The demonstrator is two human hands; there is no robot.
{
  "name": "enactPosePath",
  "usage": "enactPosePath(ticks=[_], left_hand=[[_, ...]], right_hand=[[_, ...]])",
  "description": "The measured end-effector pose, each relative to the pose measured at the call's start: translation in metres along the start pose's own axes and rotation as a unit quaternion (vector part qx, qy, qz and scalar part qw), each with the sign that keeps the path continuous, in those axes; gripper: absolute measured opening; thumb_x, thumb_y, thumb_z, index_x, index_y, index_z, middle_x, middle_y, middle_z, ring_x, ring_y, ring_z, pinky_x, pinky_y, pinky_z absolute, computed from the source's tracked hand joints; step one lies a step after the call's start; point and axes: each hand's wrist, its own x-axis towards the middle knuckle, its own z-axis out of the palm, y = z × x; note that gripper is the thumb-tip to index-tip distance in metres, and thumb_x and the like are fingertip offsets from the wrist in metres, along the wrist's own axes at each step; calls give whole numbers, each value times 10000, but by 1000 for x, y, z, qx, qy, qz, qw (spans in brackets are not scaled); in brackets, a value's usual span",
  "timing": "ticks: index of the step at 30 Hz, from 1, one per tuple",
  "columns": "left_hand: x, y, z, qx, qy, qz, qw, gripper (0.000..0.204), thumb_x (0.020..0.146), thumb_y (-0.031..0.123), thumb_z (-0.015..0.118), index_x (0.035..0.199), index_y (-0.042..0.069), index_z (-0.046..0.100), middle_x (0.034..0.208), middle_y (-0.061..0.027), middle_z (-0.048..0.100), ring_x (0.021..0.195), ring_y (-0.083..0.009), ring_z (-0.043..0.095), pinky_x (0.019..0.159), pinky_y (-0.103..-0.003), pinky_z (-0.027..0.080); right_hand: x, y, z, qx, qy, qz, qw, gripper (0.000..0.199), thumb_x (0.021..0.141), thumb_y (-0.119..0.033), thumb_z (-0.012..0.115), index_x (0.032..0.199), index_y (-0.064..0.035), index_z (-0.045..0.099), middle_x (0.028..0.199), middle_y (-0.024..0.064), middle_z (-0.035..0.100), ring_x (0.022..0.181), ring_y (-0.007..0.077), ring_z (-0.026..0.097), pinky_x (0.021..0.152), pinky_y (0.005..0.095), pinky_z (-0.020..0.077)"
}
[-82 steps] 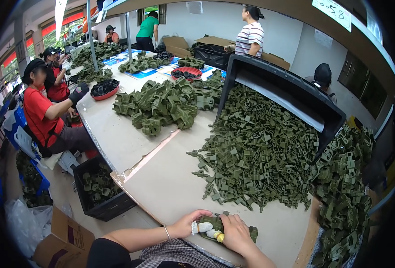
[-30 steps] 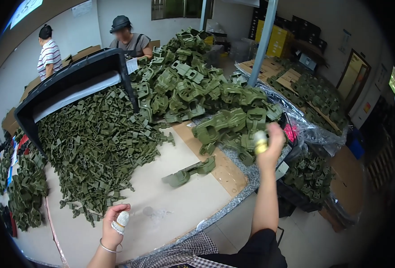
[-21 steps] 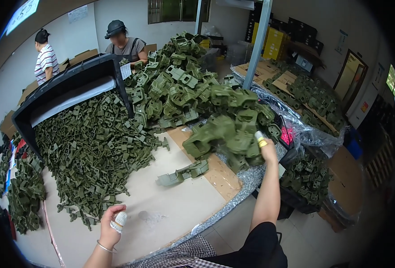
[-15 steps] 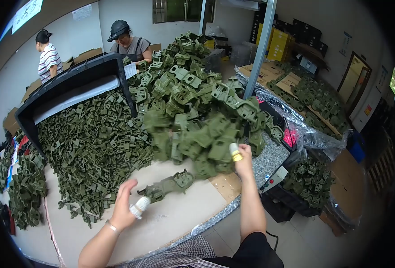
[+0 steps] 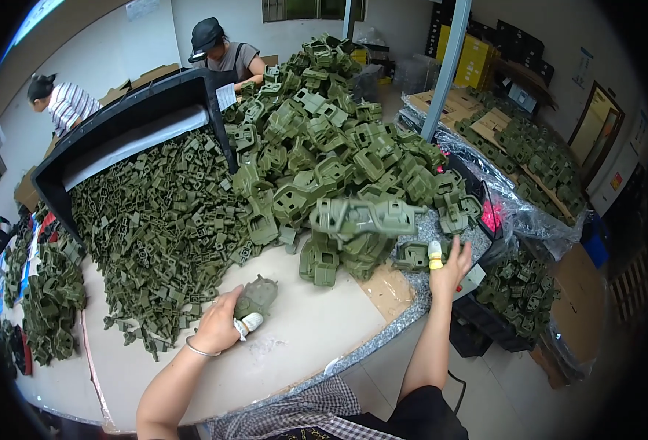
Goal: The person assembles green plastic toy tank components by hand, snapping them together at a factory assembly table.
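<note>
My left hand (image 5: pixel 221 323) is closed around one end of an olive-green moulded plastic part (image 5: pixel 259 295), low over the tabletop; its fingertips are partly hidden behind the part. My right hand (image 5: pixel 450 270) has its fingers apart and holds nothing. It is beside a green part (image 5: pixel 413 255) at the right edge of a tall heap of similar parts (image 5: pixel 316 158). Another green part (image 5: pixel 368 218), blurred by motion, is in front of the heap, apart from both hands. White and yellow coverings wrap my right thumb, and a whitish one wraps my left thumb.
Small green pieces (image 5: pixel 155 235) spill from a tipped black bin (image 5: pixel 129 117) at left. A metal post (image 5: pixel 447 73) rises beyond the heap. At right, a black crate (image 5: pixel 485 319) holds more parts. Two people (image 5: pixel 225 55) are across the table, and another is at far left.
My left hand has taken hold of the part that lay on the table. My right hand has moved right, its fingers now apart. A blurred part has appeared before the heap.
</note>
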Motion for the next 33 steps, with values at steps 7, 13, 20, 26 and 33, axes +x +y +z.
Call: enactPosePath(ticks=[7,13,20,26,33], left_hand=[[5,1,11,8,23,-26,999,737,714,428,659,1263,30,372,1102,-202,518,1004,-346,516,845,-389,421],[0,1,10,-86,28,-86,992,722,726,394,663,1259,5,372,1165,-228,487,1074,-349,490,900,-380,395],[-36,-9,22,-306,10,-101,947,638,770,181,662,1281,-5,329,1219,-170,464,1132,-240,459,941,-320,363],[-41,-5,49,-497,10,-111,861,554,791,30,588,1282,2,332,1225,-120,458,1093,-196,483,934,-288,367],[-53,-22,47,-635,29,-228,737,520,889,379,450,1255,16,380,1085,-139,554,876,-226,601,800,-310,462]], right_hand=[[20,-58,3,54,-14,-32,998,488,731,-212,651,1173,-75,497,1310,137,364,1207,326,300,988,428,260],[37,3,82,118,15,22,993,427,795,-156,561,1210,-101,476,1306,120,399,1218,308,315,1012,409,230],[18,-15,58,124,107,200,966,540,774,-243,614,1255,-104,412,1342,187,308,1234,363,274,1016,443,208],[-83,-64,-14,168,181,57,967,588,797,-144,577,1292,3,296,1382,226,188,1266,360,223,1034,437,178],[-262,66,6,205,-142,376,892,547,858,-163,511,1295,53,263,1348,228,261,1220,310,317,1000,396,280]])
